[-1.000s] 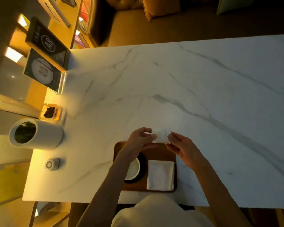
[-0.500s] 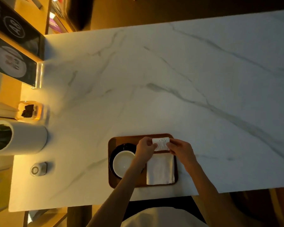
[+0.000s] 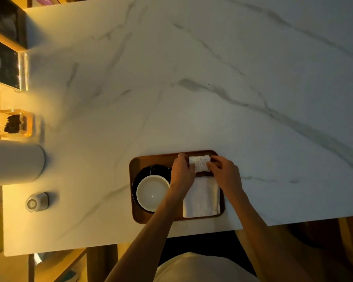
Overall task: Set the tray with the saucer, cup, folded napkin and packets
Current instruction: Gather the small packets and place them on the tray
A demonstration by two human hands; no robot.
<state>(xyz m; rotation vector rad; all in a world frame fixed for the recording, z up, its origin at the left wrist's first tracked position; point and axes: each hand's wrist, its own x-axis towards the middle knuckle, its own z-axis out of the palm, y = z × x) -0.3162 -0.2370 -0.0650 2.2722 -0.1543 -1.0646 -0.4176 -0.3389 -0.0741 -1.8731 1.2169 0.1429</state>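
A brown wooden tray (image 3: 151, 158) lies near the front edge of the marble table. On its left side a white cup (image 3: 152, 192) stands on a dark saucer (image 3: 145, 171). A folded white napkin (image 3: 201, 198) lies on its right side. My left hand (image 3: 182, 173) and my right hand (image 3: 225, 174) both pinch white packets (image 3: 200, 163) from either side, low over the tray's far right part, just beyond the napkin. Whether the packets touch the tray I cannot tell.
The white marble table (image 3: 212, 78) stretches far and right. At its left edge stand a white cylinder (image 3: 16, 160), a clear box with dark contents (image 3: 14, 123), a small round grey device (image 3: 37, 202) and a dark sign in a clear stand (image 3: 6, 66).
Both hands carried the packets from beyond the tray's far edge back toward me and down, over the tray above the napkin. My left hand no longer covers the cup.
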